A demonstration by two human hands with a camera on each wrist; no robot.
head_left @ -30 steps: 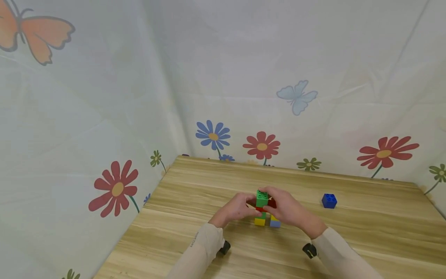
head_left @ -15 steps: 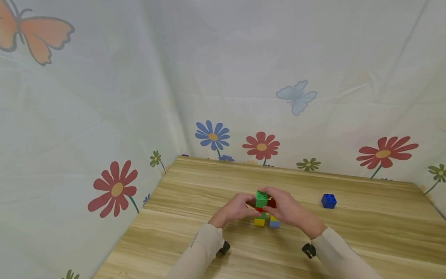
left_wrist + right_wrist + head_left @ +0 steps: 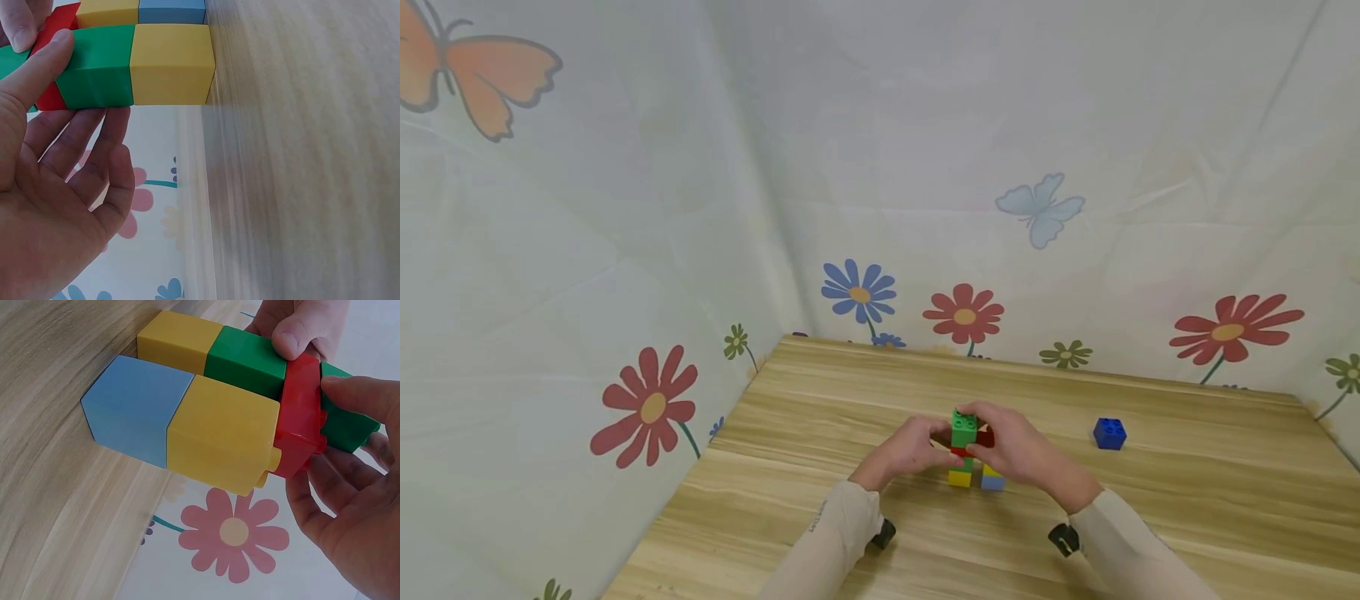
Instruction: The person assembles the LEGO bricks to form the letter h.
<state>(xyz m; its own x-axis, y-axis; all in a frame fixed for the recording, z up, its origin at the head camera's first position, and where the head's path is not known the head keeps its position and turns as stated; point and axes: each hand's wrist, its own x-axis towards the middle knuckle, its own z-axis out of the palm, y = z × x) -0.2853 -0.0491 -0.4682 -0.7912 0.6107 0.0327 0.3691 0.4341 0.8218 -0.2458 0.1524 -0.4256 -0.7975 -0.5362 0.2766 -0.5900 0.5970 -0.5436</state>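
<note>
Toy building bricks form two columns bridged by a red brick [image 3: 303, 403]. One column has a green brick [image 3: 245, 359] over a yellow brick [image 3: 172, 65]; the other, a second yellow brick [image 3: 222, 425] over a light blue brick [image 3: 134, 406]. An upper green brick [image 3: 964, 431] tops the red one at its left end. My left hand [image 3: 913, 446] grips the left column, thumb in front where the lower green meets the red, fingers behind. My right hand [image 3: 1018, 446] holds the upper green brick, its thumb at the seam with the red and fingers behind.
A dark blue brick [image 3: 1109, 434] sits apart on the wooden table [image 3: 820, 392], to the right of the stack. Behind and at left hangs a pale cloth [image 3: 880, 125] printed with flowers and butterflies. Black straps [image 3: 1064, 540] show beneath the wrists.
</note>
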